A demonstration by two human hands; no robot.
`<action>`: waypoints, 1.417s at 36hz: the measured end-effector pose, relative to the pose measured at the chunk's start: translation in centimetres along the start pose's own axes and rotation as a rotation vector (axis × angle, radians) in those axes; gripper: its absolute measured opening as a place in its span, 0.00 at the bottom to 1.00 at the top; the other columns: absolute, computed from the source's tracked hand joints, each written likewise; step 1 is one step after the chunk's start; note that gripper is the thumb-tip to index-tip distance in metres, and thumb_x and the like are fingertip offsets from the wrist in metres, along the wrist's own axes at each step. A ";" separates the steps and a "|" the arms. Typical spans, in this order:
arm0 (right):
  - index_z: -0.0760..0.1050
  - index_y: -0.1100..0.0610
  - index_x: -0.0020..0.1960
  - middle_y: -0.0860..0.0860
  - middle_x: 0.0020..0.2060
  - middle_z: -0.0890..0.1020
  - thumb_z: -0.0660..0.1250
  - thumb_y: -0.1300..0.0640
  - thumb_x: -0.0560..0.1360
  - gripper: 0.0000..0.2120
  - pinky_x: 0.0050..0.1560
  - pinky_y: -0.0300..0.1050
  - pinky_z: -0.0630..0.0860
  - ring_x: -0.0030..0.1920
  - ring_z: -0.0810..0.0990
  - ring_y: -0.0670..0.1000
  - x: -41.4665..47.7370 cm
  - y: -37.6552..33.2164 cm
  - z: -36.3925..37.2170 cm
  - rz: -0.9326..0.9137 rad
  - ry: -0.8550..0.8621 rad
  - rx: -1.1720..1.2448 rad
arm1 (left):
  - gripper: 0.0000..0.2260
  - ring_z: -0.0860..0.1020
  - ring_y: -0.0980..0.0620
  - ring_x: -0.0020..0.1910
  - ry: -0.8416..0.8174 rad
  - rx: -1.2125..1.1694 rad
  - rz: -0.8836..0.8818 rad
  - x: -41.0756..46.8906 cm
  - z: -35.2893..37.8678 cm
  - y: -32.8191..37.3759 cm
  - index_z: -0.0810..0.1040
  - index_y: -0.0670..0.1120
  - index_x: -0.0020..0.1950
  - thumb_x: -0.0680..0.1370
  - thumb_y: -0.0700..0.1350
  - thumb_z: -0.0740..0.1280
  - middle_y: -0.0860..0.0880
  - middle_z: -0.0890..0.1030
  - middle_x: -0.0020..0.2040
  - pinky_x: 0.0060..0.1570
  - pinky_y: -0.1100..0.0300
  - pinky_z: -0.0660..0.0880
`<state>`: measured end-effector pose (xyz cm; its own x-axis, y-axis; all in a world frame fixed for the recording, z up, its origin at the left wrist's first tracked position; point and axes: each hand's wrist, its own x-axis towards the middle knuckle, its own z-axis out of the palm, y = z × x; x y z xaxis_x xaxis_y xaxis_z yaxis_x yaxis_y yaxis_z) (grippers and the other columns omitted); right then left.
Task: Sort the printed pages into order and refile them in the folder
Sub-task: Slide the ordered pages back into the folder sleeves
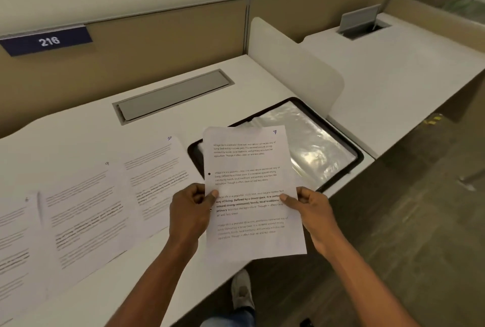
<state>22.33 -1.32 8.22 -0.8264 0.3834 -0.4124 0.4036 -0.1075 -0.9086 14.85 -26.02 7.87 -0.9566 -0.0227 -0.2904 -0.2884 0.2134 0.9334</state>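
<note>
I hold a printed page (249, 169) marked 7 in its top right corner, raised above the desk's front edge. My left hand (190, 211) pinches its left edge and my right hand (309, 208) pinches its right edge. Behind the page lies the open black folder (349, 143) with shiny plastic sleeves (309, 140), partly hidden by the sheet. Three more printed pages lie in a row on the desk to the left: one marked 10 (157, 169), one marked 9 (84, 208), and one at the far left (15, 248).
The white desk (78, 127) has a grey cable flap (173, 95) at the back. A white divider panel (294, 64) stands right of the folder, with another desk (393, 69) beyond it. A sign reading 216 (47, 41) hangs on the tan partition. My shoe (242, 290) shows below.
</note>
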 end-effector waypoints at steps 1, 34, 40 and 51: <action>0.83 0.61 0.56 0.54 0.50 0.89 0.75 0.60 0.78 0.08 0.55 0.56 0.84 0.51 0.88 0.56 1.1 -0.5 -0.6 0.005 -0.004 -0.008 | 0.03 0.87 0.58 0.41 -0.005 0.001 -0.005 0.7 0.8 0.3 0.83 0.48 0.51 0.80 0.45 0.75 0.59 0.88 0.43 0.38 0.64 0.80; 0.81 0.62 0.56 0.56 0.46 0.88 0.80 0.58 0.74 0.15 0.45 0.51 0.81 0.40 0.85 0.57 38.5 -16.2 -6.0 -0.039 -0.543 -0.320 | 0.02 0.88 0.49 0.43 0.371 -0.043 -0.230 13.4 18.4 5.9 0.83 0.43 0.49 0.80 0.40 0.75 0.50 0.88 0.43 0.39 0.62 0.83; 0.82 0.63 0.56 0.56 0.46 0.88 0.81 0.55 0.72 0.17 0.46 0.48 0.83 0.42 0.87 0.56 43.1 -18.1 -5.1 -0.076 -0.690 -0.419 | 0.04 0.87 0.52 0.42 0.482 0.045 -0.286 12.5 21.2 6.3 0.82 0.47 0.47 0.79 0.43 0.76 0.52 0.88 0.43 0.49 0.49 0.85; 0.85 0.56 0.52 0.56 0.43 0.87 0.84 0.52 0.68 0.16 0.48 0.45 0.79 0.42 0.83 0.50 47.4 -21.9 -0.7 -0.344 -1.081 -1.012 | 0.04 0.87 0.53 0.40 0.495 0.101 -0.254 12.6 23.3 8.0 0.82 0.47 0.46 0.80 0.43 0.75 0.54 0.88 0.42 0.46 0.48 0.85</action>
<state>-25.39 19.89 8.65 -0.6346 -0.6258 -0.4535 -0.1428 0.6716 -0.7271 1.47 -1.90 6.78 -0.7697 -0.5361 -0.3468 -0.5299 0.2333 0.8154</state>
